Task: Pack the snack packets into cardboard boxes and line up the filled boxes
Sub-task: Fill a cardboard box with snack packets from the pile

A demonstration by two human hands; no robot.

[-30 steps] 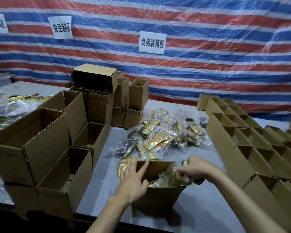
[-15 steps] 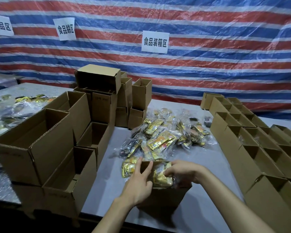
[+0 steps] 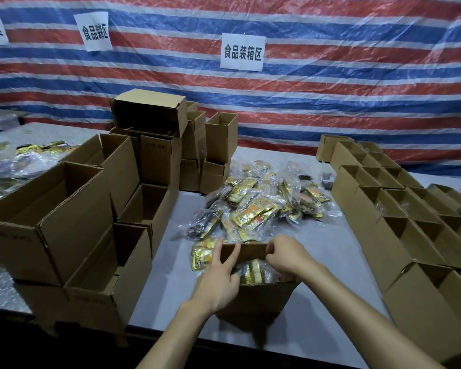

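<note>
A small open cardboard box [image 3: 258, 298] stands near the table's front edge. Gold snack packets [image 3: 252, 271] lie inside it. My left hand [image 3: 218, 279] rests on the box's left side, with two fingers straight and touching the far wall. My right hand [image 3: 288, 258] is over the box's far right corner, fingers curled round the rim of the far wall. Just beyond the box lies a loose pile of bagged snack packets [image 3: 258, 206]. One gold packet [image 3: 201, 258] lies on the table by the box's left corner.
Empty open boxes [image 3: 72, 222] are stacked at the left and behind [image 3: 147, 113]. Rows of open boxes [image 3: 399, 209] line the right side. More packets [image 3: 24, 158] lie at the far left. A striped tarp [image 3: 330, 89] hangs behind the grey table [image 3: 317, 310].
My right hand pushed a packet down into the box and now holds the far rim. My left hand stayed against the box's left side. The camera moved closer.
</note>
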